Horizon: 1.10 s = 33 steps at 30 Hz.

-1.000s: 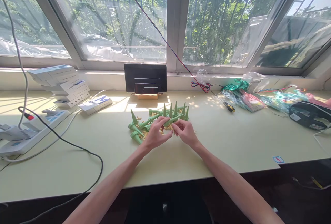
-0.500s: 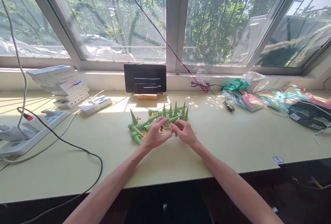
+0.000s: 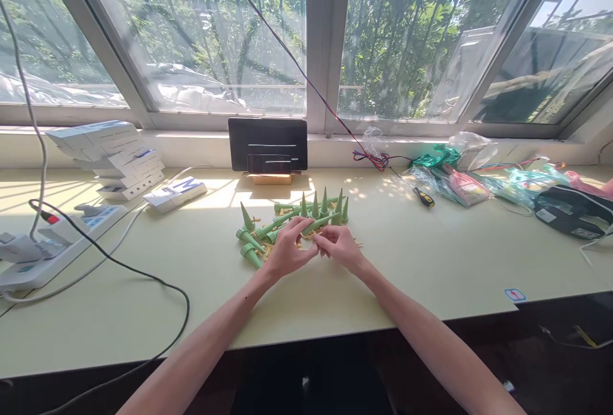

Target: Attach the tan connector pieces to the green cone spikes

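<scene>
My left hand [image 3: 287, 246] is closed on a green plastic watering spike [image 3: 320, 222], which lies tilted across its fingers with the tip toward the right. Close against it, my right hand [image 3: 342, 246] pinches a small yellow valve at the fingertips, mostly hidden by the fingers. Behind both hands several green spikes [image 3: 324, 203] stand point up. More spikes [image 3: 251, 253] lie on their sides to the left of my left hand. Small yellow valve pieces [image 3: 269, 249] are scattered among them, partly covered by my hands.
A tablet and phone [image 3: 268, 140] lean on a stand at the back. White boxes [image 3: 119, 159] are stacked at the left, near a power strip [image 3: 67, 242] and a black cable [image 3: 143, 269]. To the right lie a screwdriver [image 3: 424, 197], plastic bags [image 3: 464, 185] and a black case [image 3: 572, 211].
The fingers of my right hand have shifted slightly beside the held spike. My left hand keeps its grip, and the other spikes stay where they were.
</scene>
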{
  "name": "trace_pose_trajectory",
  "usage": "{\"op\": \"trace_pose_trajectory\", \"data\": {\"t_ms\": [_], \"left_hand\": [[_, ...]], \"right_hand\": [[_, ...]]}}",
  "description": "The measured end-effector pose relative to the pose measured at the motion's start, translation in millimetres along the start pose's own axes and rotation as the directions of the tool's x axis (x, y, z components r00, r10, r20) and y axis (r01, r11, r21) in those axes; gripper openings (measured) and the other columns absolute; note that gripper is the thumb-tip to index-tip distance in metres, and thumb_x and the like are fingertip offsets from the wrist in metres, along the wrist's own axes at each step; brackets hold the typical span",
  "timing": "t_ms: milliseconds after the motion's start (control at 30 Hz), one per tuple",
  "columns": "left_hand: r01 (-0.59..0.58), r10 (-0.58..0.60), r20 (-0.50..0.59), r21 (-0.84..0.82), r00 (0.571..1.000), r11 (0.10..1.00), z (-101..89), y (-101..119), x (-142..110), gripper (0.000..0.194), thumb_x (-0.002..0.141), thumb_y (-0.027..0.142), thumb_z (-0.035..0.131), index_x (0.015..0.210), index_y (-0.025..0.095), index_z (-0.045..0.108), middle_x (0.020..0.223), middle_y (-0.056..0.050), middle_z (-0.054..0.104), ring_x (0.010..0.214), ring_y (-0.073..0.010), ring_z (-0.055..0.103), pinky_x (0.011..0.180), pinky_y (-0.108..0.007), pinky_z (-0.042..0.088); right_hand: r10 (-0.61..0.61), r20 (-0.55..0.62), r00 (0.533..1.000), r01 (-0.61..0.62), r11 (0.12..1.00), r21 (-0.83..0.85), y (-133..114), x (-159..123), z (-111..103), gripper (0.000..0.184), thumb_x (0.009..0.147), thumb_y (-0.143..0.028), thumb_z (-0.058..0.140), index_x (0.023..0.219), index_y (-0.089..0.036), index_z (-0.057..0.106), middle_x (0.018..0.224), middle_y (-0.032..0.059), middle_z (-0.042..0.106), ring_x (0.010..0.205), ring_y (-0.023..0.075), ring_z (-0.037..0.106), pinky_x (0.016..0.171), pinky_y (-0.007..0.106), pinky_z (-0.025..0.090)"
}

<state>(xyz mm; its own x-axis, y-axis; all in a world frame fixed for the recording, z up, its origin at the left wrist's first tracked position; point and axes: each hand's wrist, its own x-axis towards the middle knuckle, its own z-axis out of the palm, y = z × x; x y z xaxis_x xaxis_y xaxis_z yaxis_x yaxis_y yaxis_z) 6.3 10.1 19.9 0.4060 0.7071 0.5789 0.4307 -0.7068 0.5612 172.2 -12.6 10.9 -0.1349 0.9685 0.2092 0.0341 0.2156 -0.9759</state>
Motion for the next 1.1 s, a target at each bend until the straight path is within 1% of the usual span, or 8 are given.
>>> {"op": "trace_pose_trajectory", "data": {"t_ms": [133, 233, 433, 567, 700, 867, 967, 1100], "left_hand": [[0.005, -0.005, 0.003, 0.001, 1.0, 1.0, 0.2, -0.3, -0.4, 0.039, 0.076, 0.016, 0.062, 0.114, 0.02, 0.061, 0.101, -0.005, 0.063, 0.071, -0.0132, 0.055, 0.059, -0.025, 0.048], [0.005, -0.005, 0.002, 0.006, 1.0, 1.0, 0.1, 0.1, -0.6, 0.04, 0.076, 0.016, 0.063, 0.115, 0.02, 0.061, 0.101, -0.005, 0.063, 0.067, -0.0121, 0.053, 0.058, -0.025, 0.048], [0.0, 0.001, -0.018, 0.008, 1.0, 1.0, -0.4, 1.1, -0.6, 0.037, 0.077, 0.017, 0.063, 0.114, 0.02, 0.061, 0.099, -0.004, 0.063, 0.066, -0.0112, 0.051, 0.057, -0.024, 0.046], [-0.017, 0.017, -0.004, -0.005, 1.0, 1.0, 0.0, 0.4, -0.9, 0.037, 0.079, 0.018, 0.063, 0.116, 0.019, 0.061, 0.1, -0.005, 0.063, 0.069, -0.012, 0.053, 0.058, -0.024, 0.047], [-0.021, 0.021, -0.001, -0.003, 1.0, 1.0, 0.3, -0.1, -1.6, 0.036, 0.08, 0.02, 0.064, 0.116, 0.019, 0.061, 0.1, -0.005, 0.063, 0.07, -0.0123, 0.053, 0.058, -0.025, 0.048], [-0.026, 0.026, -0.006, -0.009, 1.0, 1.0, -0.6, 1.6, -1.2, 0.035, 0.081, 0.022, 0.064, 0.115, 0.019, 0.061, 0.099, -0.005, 0.063, 0.071, -0.013, 0.055, 0.058, -0.025, 0.048], [-0.022, 0.022, -0.003, -0.011, 1.0, 1.0, -1.2, 2.3, -0.7, 0.036, 0.08, 0.021, 0.064, 0.115, 0.019, 0.061, 0.098, -0.005, 0.063, 0.069, -0.0127, 0.054, 0.058, -0.026, 0.048], [-0.014, 0.014, -0.007, -0.014, 1.0, 1.0, -1.0, 1.6, -0.5, 0.036, 0.079, 0.02, 0.063, 0.115, 0.019, 0.061, 0.098, -0.005, 0.063, 0.068, -0.0126, 0.053, 0.057, -0.026, 0.048]], "right_hand": [[-0.062, -0.021, 0.998, 0.061, 0.996, -0.064, 0.5, -1.1, 1.0, 0.029, 0.084, -0.041, 0.066, 0.066, -0.019, 0.063, 0.06, 0.0007, 0.061, 0.051, 0.0133, 0.056, 0.049, 0.025, 0.044], [-0.084, -0.034, 0.996, 0.08, 0.991, -0.103, 1.5, -1.8, 1.2, 0.029, 0.085, -0.041, 0.065, 0.066, -0.019, 0.063, 0.061, 0.0006, 0.061, 0.051, 0.0136, 0.057, 0.049, 0.025, 0.044], [-0.086, -0.025, 0.996, 0.084, 0.995, -0.055, 4.6, -0.6, 0.6, 0.034, 0.087, -0.043, 0.064, 0.064, -0.019, 0.061, 0.058, 0.0001, 0.061, 0.049, 0.0126, 0.056, 0.048, 0.025, 0.043], [-0.025, 0.007, 1.0, 0.025, 0.999, 0.029, 3.7, 0.3, -0.5, 0.038, 0.087, -0.046, 0.065, 0.062, -0.018, 0.061, 0.055, 0.0007, 0.061, 0.046, 0.0117, 0.055, 0.044, 0.024, 0.042], [0.052, 0.053, 0.997, -0.059, 0.989, 0.139, 1.4, 0.6, -1.9, 0.038, 0.083, -0.05, 0.068, 0.066, -0.016, 0.064, 0.059, 0.0023, 0.065, 0.048, 0.0135, 0.06, 0.044, 0.024, 0.043], [0.139, 0.122, 0.983, -0.165, 0.956, 0.241, 0.5, 1.6, -3.3, 0.036, 0.081, -0.049, 0.071, 0.071, -0.015, 0.067, 0.061, 0.0021, 0.065, 0.052, 0.0143, 0.064, 0.045, 0.023, 0.044], [0.151, 0.14, 0.979, -0.183, 0.949, 0.257, 0.4, 1.3, -3.4, 0.036, 0.081, -0.049, 0.071, 0.073, -0.015, 0.067, 0.061, 0.0018, 0.065, 0.053, 0.0147, 0.065, 0.046, 0.023, 0.044], [0.145, 0.139, 0.98, -0.174, 0.957, 0.231, -1.1, 0.3, -2.9, 0.034, 0.083, -0.047, 0.07, 0.072, -0.014, 0.068, 0.063, 0.0033, 0.067, 0.054, 0.0152, 0.066, 0.046, 0.023, 0.045]]}}
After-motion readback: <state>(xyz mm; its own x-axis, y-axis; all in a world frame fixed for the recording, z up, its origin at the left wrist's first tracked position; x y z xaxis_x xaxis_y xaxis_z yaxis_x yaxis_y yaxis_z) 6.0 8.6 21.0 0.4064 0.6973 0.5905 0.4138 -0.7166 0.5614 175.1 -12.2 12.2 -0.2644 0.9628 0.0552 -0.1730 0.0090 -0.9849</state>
